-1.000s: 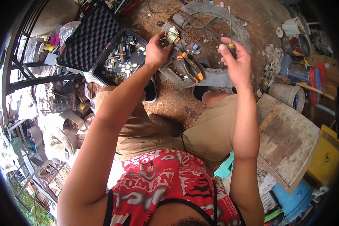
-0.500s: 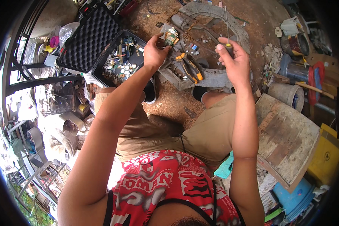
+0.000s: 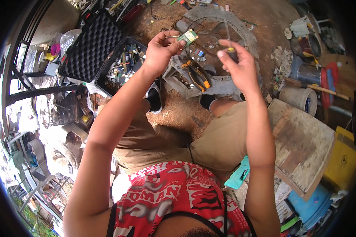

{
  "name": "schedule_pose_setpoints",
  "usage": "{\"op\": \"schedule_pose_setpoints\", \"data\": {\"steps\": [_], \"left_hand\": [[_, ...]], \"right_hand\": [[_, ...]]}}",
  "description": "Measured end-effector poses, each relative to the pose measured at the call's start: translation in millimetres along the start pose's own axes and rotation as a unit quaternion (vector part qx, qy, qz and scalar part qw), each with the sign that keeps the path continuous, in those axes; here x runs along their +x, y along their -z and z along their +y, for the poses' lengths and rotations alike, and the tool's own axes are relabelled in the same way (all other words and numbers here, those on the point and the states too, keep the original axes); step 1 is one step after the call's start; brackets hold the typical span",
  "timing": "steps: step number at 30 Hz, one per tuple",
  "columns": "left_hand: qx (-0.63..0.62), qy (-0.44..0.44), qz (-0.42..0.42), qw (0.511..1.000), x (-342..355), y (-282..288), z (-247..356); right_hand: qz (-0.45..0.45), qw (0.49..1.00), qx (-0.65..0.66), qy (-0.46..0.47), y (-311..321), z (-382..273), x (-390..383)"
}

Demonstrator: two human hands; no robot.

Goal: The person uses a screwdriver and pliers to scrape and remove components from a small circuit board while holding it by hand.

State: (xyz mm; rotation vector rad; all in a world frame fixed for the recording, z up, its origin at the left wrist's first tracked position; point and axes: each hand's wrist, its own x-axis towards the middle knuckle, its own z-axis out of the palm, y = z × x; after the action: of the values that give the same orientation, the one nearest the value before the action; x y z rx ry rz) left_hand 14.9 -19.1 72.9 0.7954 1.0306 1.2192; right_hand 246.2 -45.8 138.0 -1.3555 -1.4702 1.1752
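Observation:
My left hand (image 3: 162,50) is closed on a small green circuit board (image 3: 188,36) with pale patches, pinched between thumb and fingers above the ground. To the right, my right hand (image 3: 240,63) grips a screwdriver (image 3: 231,54) by its dark handle with a yellow collar; its thin shaft points up and away from me. Between and below my hands, black-and-orange pliers (image 3: 197,76) lie across a flat grey metal frame (image 3: 225,83). Several small fragments, one blue and red (image 3: 199,52), are scattered beyond the pliers.
At the left, an open black case (image 3: 101,81) holds many electronic pieces; its lid has dark egg-crate foam (image 3: 91,45). A wooden board (image 3: 300,146), a grey bucket (image 3: 298,98), a yellow container (image 3: 341,158) and a blue tub (image 3: 309,207) stand at the right.
My left hand has lifted the circuit board off the spot beyond the pliers. My right hand has shifted slightly left and nearer, with the screwdriver still in it.

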Motion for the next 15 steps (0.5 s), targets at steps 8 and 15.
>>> {"op": "schedule_pose_setpoints", "data": {"steps": [8, 15], "left_hand": [[0.005, -0.07, -0.064, 0.995, -36.3, -13.8, 20.0], [0.16, -0.159, 0.003, 0.974, -30.8, -24.4, 9.0]], "right_hand": [[-0.061, 0.995, 0.066, 0.036, -28.3, -12.7, 19.2], [-0.013, 0.998, 0.025, 0.057, -31.9, -9.4, 38.4]]}}
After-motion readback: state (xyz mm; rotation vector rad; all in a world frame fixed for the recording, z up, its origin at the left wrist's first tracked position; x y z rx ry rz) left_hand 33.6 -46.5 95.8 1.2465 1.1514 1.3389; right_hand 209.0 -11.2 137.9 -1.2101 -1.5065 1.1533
